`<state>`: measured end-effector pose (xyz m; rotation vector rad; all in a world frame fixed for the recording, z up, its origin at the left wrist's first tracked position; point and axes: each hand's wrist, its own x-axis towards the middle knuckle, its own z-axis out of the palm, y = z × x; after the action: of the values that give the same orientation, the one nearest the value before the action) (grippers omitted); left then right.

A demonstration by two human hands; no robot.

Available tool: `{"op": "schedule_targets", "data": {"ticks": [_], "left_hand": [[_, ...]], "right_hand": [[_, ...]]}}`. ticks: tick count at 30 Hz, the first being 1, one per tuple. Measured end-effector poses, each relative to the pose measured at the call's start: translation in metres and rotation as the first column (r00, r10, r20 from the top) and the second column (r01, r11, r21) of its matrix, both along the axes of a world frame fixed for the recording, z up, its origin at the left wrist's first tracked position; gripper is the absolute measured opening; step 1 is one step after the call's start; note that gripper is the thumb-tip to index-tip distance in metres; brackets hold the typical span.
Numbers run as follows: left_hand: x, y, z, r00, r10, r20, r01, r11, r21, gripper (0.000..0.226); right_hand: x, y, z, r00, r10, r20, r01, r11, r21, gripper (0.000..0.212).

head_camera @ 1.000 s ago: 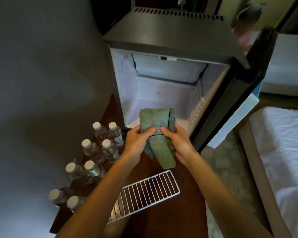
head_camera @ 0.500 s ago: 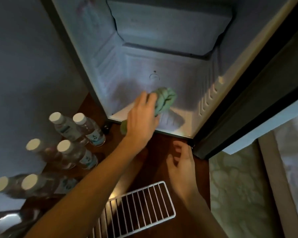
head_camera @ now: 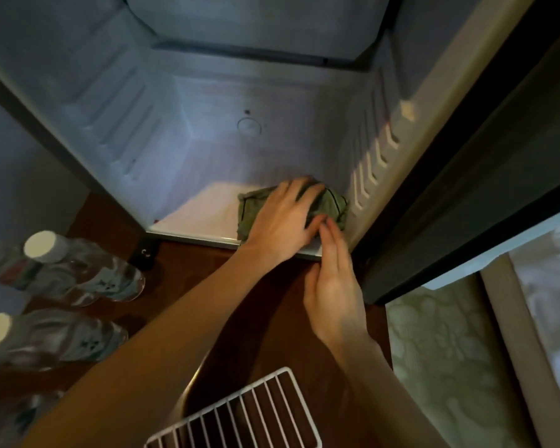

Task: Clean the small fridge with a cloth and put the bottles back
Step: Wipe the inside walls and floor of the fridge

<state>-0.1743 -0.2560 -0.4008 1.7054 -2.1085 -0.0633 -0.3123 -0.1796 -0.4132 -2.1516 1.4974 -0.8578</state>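
Note:
The small fridge [head_camera: 207,150] stands open, with nothing on its white floor but the cloth. A folded green cloth [head_camera: 256,208] lies on that floor at the front right corner. My left hand [head_camera: 285,221] presses flat on the cloth, fingers spread. My right hand [head_camera: 333,286] hovers at the fridge's front edge, fingers straight, its fingertips touching the near edge of the cloth. Several clear water bottles [head_camera: 78,276] with white caps stand on the wooden table left of the fridge.
The white wire shelf [head_camera: 240,415] lies on the brown table [head_camera: 256,318] in front of the fridge. The dark fridge door [head_camera: 466,189] hangs open at the right. Pale patterned floor [head_camera: 434,350] and a bed edge [head_camera: 547,318] lie further right.
My view has moved closer to the fridge. My left hand carried the cloth inside and slid it to the floor's right corner. My right hand let go, then rose to the fridge's front edge.

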Motion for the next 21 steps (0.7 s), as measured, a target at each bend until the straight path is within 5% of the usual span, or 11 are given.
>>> {"op": "schedule_targets", "data": {"ticks": [10,17,21], "left_hand": [[0.000,0.022,-0.016,0.973,-0.033,-0.229,0.048,0.997,0.061,0.054],[-0.015,0.036,-0.013,0.989,0.047,-0.143,-0.041,0.998,0.046,0.049],[-0.021,0.039,-0.015,0.994,0.062,-0.092,-0.063,0.998,-0.018,0.038]], "right_hand": [[0.000,0.078,-0.036,0.989,-0.144,-0.037,0.149,0.963,0.223,0.076],[0.005,0.052,-0.023,0.984,-0.164,0.070,0.152,0.977,0.151,0.072],[0.012,0.035,-0.015,0.982,-0.174,0.078,0.168,0.982,0.086,0.087]]}}
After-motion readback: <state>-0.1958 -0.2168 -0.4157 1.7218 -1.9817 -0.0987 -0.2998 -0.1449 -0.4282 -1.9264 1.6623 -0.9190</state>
